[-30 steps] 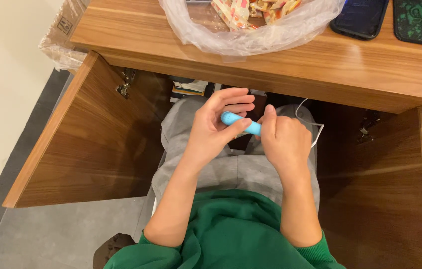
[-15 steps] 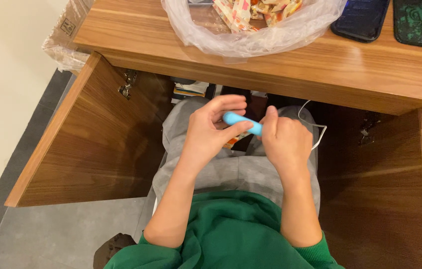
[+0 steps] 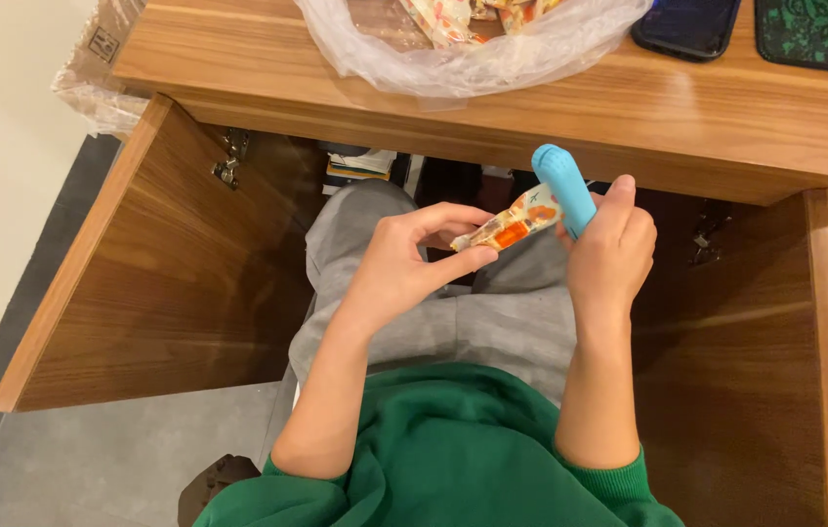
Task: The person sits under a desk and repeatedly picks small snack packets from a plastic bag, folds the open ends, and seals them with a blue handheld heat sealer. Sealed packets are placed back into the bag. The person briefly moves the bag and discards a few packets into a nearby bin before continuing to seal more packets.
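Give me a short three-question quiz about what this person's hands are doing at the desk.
1. True or false: the right hand holds a blue tool.
2. What does the left hand pinch? A) a phone B) a small orange packet C) a key
3. What lies on the wooden desk above the hands, holding more packets?

Key: 1 true. 2 B. 3 a clear plastic bag.

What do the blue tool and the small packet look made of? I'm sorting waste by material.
The blue tool in the right hand looks like matte moulded plastic: even colour, rounded tip. The small packet in the left hand looks like glossy printed film, crinkled; plastic or foil is unclear.
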